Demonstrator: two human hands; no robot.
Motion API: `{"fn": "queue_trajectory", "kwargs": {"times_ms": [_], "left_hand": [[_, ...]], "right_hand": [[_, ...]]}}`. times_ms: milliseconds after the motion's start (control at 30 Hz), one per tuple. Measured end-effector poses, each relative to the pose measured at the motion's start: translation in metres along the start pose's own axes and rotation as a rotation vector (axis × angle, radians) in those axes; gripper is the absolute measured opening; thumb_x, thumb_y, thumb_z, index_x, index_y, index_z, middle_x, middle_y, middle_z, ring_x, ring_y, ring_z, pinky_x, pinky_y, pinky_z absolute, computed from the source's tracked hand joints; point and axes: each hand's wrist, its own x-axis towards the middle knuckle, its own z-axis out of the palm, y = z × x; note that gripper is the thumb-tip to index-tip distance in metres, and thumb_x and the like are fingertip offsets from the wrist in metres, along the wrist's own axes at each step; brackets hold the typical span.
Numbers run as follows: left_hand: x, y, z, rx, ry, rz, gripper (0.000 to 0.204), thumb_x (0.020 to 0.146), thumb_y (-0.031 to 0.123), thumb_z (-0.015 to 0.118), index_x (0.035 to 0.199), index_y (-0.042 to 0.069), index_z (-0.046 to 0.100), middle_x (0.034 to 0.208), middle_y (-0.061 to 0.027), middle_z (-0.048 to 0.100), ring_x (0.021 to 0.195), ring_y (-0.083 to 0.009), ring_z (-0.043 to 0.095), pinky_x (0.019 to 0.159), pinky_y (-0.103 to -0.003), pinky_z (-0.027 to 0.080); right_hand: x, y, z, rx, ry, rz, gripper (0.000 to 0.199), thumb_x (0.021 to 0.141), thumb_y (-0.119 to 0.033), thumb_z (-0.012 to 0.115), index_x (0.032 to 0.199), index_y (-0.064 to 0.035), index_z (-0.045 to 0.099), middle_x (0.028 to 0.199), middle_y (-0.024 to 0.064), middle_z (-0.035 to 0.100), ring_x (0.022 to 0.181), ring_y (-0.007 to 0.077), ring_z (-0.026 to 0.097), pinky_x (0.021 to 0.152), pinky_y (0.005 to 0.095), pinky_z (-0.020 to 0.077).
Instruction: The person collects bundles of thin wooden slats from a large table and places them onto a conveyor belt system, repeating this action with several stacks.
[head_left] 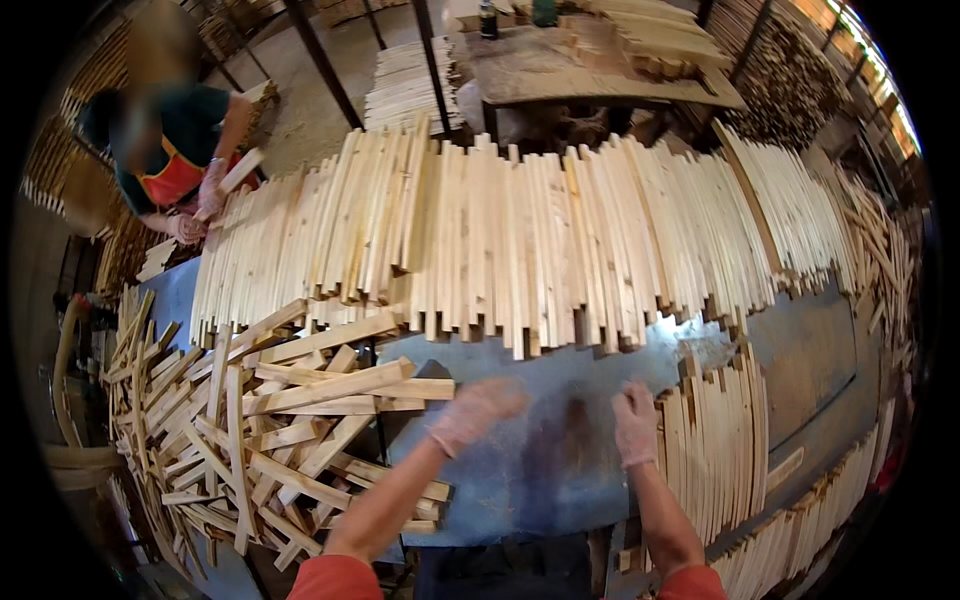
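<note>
My left hand (480, 412), in a thin pale glove, is over the blue-grey tabletop (520, 490), just right of a jumbled heap of wooden sticks (330, 390). Motion smears its fingers, and I see no stick in it. My right hand (636, 425), gloved the same way, has its fingers curled closed; no stick shows from it. It is close to the left edge of a shorter row of upright-laid sticks (712, 440). Beyond both hands, a long row of light wooden sticks (540, 240) lies side by side with uneven ends.
At the far left a co-worker (165, 150) in a dark top and red-orange apron holds a piece of wood by the long row. Behind stands a wooden workbench (570, 85) with stacked boards. More sticks (800, 530) line the lower right, and a loose pile (875, 245) lies at the right edge.
</note>
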Motion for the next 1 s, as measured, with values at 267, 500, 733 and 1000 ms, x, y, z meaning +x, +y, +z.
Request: {"fn": "queue_trajectory", "kwargs": {"times_ms": [267,500,733,1000], "left_hand": [[-0.107,-0.146,-0.164,-0.815,0.941,-0.872,0.051,0.098,0.029,0.074,0.134,-0.007,0.068,0.12,-0.0165,0.076,0.108,-0.0224,0.071,0.098,-0.035,0.056],[-0.134,-0.231,-0.196,-0.16,1.082,-0.891,0.053,0.097,0.028,0.075,0.137,-0.004,0.064,0.127,-0.0285,0.072,0.12,-0.041,0.069,0.104,-0.045,0.054],[-0.069,-0.323,-0.261,0.176,0.659,-1.174,0.078,0.09,0.052,0.077,0.142,-0.003,0.058,0.133,-0.0319,0.067,0.126,-0.0467,0.064,0.105,-0.051,0.053],[-0.052,-0.319,-0.274,-0.041,0.744,-1.073,0.065,0.083,0.048,0.085,0.114,-0.006,0.069,0.113,-0.0282,0.073,0.107,-0.0395,0.072,0.094,-0.047,0.057]], "right_hand": [[0.122,-0.151,0.271,-0.038,-0.557,-0.008,0.07,0.099,-0.035,0.062,0.156,0.0023,0.047,0.08,0.0122,0.063,0.079,0.0231,0.066,0.075,0.0395,0.0533],[0.184,-0.213,0.395,-0.209,-0.59,0.102,0.08,0.096,-0.041,0.062,0.158,0.006,0.043,0.104,0.0199,0.071,0.095,0.0311,0.071,0.09,0.0436,0.0566],[0.186,-0.215,0.449,-0.348,-0.518,-0.014,0.06,0.092,-0.044,0.063,0.13,0.0027,0.058,0.12,0.031,0.069,0.118,0.0472,0.067,0.104,0.0496,0.0529],[0.189,-0.246,0.449,-0.391,-0.466,0.076,0.073,0.089,-0.054,0.066,0.128,0.0062,0.059,0.119,0.0292,0.072,0.112,0.0465,0.071,0.098,0.0513,0.0558]]}}
